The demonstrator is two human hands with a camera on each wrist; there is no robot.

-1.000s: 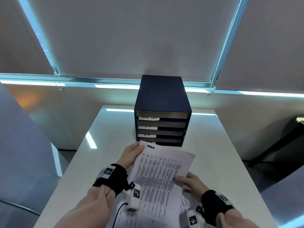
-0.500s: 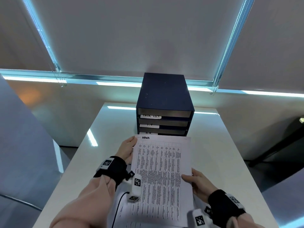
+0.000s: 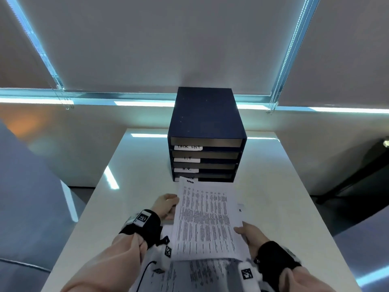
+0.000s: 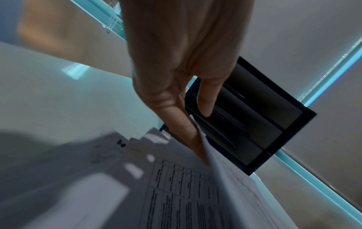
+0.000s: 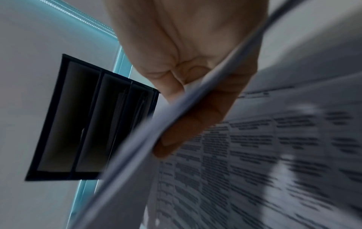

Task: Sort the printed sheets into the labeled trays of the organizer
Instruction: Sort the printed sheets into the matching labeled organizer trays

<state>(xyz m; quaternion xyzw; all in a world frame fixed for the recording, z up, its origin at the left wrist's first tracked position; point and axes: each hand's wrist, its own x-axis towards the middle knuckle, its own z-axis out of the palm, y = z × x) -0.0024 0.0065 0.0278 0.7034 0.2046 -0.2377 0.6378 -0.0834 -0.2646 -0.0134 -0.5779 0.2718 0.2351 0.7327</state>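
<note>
I hold a printed sheet (image 3: 207, 220) with a dense table raised over the table, its top left corner level with the lowest tray of the dark blue organizer (image 3: 207, 123). The trays carry white labels: TASK LIST (image 3: 188, 147), I.T (image 3: 187, 159) and H.R. (image 3: 186, 170); the lowest label is hidden by the sheet. My left hand (image 3: 168, 205) lies at the sheet's left edge, its straight fingers (image 4: 182, 124) against the paper and the thumb apart. My right hand (image 3: 242, 230) pinches the right edge between thumb (image 5: 176, 86) and fingers (image 5: 195, 124).
More printed sheets (image 3: 195, 275) lie in a loose pile on the white table (image 3: 273, 186) under my hands, one corner (image 3: 240, 209) sticking out to the right. Window blinds stand behind the organizer. A dark piece of furniture (image 3: 368, 175) is off the table's right side.
The sheet swung from leaning right to upright and now leans slightly left, its top corner by the lowest tray. My right hand moved off the pile to the sheet's right edge.
</note>
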